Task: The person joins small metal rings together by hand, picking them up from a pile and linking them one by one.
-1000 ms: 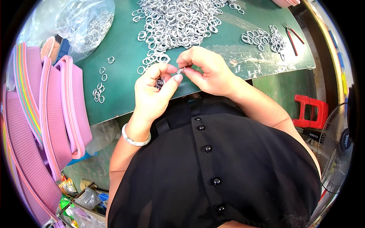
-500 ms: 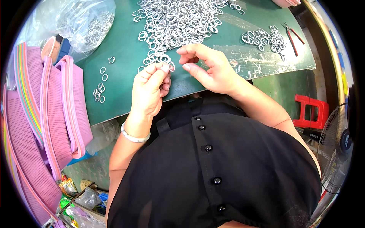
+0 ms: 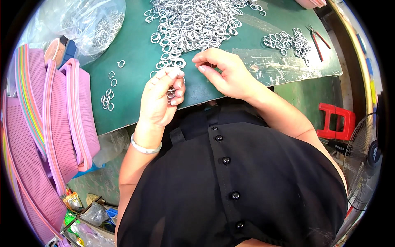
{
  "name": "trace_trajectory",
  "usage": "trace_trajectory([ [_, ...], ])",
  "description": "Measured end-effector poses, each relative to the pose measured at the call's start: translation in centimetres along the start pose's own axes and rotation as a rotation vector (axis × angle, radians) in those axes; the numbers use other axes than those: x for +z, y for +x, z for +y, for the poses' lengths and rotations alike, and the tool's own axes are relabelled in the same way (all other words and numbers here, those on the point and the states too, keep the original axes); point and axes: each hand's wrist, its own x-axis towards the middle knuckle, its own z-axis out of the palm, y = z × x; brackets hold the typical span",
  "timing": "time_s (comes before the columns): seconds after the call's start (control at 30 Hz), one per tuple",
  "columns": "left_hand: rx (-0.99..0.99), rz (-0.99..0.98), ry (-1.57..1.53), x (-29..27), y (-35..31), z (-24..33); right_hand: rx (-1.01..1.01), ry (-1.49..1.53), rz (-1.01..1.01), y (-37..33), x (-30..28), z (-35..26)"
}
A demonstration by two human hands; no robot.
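Observation:
My left hand [image 3: 158, 94] is closed in front of the ring pile, near the table's front edge. Several silvery metal rings [image 3: 170, 94] show between its curled fingers and palm, and its thumb presses against the forefinger. To its right, my right hand [image 3: 226, 74] hovers low over the green table [image 3: 131, 99]. Its fingers are loosely bent, thumb tip and fingertips slightly apart, with no object visible between them. A big heap of metal rings [image 3: 193, 24] spreads out beyond both hands, and its near end reaches my left fingertips.
Small ring groups lie at left [image 3: 107, 101] and right [image 3: 279, 41], beside red-handled pliers [image 3: 317, 43]. A clear plastic bag [image 3: 94, 29] of metal pieces sits far left. Pink baskets [image 3: 37, 144] crowd the left edge. A red stool [image 3: 337, 121] and a fan [image 3: 362, 160] stand right.
The ring that stuck out from my left fingertips no longer shows there; rings in the palm are now visible as that hand has turned. My right thumb and fingertips have drawn closer together.

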Motion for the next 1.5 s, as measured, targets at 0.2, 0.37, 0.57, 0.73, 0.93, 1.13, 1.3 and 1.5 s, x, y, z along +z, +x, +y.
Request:
trace_trajectory([
  [0.2, 0.031, -0.054, -0.215, -0.8, -0.1, 0.4, -0.095, -0.303, -0.11, 1.4, 1.0, 0.5],
  [0.37, 0.056, -0.036, -0.205, -1.1, -0.2, 0.7, -0.027, -0.529, -0.165, 2.5, 2.2, 0.1],
  [0.57, 0.048, 0.019, -0.212, -1.5, -0.1, 0.6, -0.018, -0.577, -0.22, 2.9, 2.4, 0.0],
  [0.73, 0.064, 0.12, -0.057, -0.9, -0.1, 0.4, 0.068, -0.284, -0.08, 2.9, 1.9, 0.6],
  [0.93, 0.102, 0.174, 0.154, 0.4, 0.3, 0.2, 0.619, 0.605, -0.089, 2.9, 0.1, -0.7],
  [1.13, 0.118, 0.124, 0.192, 1.2, 0.5, -0.2, 0.669, 0.768, -0.051, 2.0, 0.2, -1.2],
  [1.3, 0.136, 0.107, 0.15, 1.0, 0.6, -0.3, 0.712, 0.788, -0.146, 1.7, 0.1, -0.9],
  [1.5, 0.129, 0.064, 0.175, 2.1, 0.1, -0.3, 0.715, 0.867, -0.181, 1.2, -0.1, -0.5],
])
